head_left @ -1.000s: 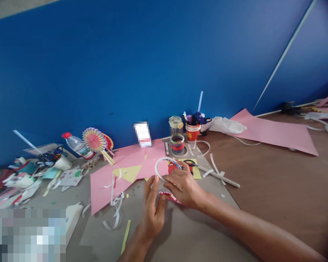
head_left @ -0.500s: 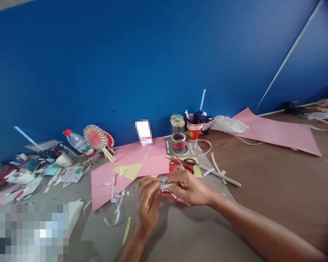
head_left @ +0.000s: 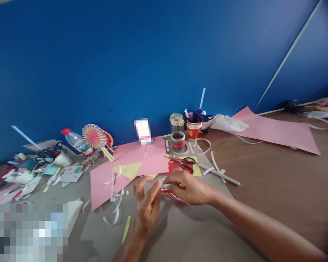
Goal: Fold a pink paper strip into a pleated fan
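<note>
My right hand pinches a small red and white paper piece just above the grey board. Fingers apart, my left hand meets it from the left, its fingertips touching the same piece. Behind the hands lie scissors on red and yellow paper. A pink paper sheet with a yellow triangle lies to the left of the hands.
A banded jar, a red cup of tools and a glue gun stand near the blue wall. A bottle, a paper fan and craft clutter fill the left. White paper strips lie nearby. A large pink sheet lies far right.
The white paper ring held up a second ago is gone from view. Both hands have closed in on a small red and white piece, and the left fingers have since spread.
</note>
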`<state>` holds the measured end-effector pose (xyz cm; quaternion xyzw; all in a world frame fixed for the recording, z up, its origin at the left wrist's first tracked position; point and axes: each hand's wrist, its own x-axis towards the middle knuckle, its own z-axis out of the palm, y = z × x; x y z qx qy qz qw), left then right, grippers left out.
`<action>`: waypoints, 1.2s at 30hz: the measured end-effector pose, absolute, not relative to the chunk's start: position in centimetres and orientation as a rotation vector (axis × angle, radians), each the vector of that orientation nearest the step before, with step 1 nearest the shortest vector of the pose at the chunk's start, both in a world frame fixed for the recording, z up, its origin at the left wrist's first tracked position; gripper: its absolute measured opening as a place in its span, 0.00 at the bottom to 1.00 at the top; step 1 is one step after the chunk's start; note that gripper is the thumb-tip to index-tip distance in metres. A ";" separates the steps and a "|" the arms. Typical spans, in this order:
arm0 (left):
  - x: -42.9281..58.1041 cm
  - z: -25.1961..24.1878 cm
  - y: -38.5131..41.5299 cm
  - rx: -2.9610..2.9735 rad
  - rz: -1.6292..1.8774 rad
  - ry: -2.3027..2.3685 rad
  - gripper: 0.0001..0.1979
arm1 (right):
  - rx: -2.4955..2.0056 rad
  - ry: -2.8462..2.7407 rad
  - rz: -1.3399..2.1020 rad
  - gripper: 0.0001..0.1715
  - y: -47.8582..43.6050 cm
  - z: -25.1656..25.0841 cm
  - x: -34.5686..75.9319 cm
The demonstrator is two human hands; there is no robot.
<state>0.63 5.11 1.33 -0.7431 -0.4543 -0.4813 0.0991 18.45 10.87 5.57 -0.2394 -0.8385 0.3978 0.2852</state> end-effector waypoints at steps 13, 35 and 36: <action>0.8 3.5 4.4 -2.490 -1.385 -1.061 0.22 | -0.512 -2.027 1.753 0.14 11.7 6.2 20.1; 0.5 3.6 4.7 -2.820 -1.456 -1.164 0.12 | -0.570 -2.014 1.949 0.12 12.5 6.1 20.5; 0.5 3.6 4.7 -2.840 -1.447 -1.165 0.11 | -0.590 -2.036 1.943 0.11 12.5 6.1 20.5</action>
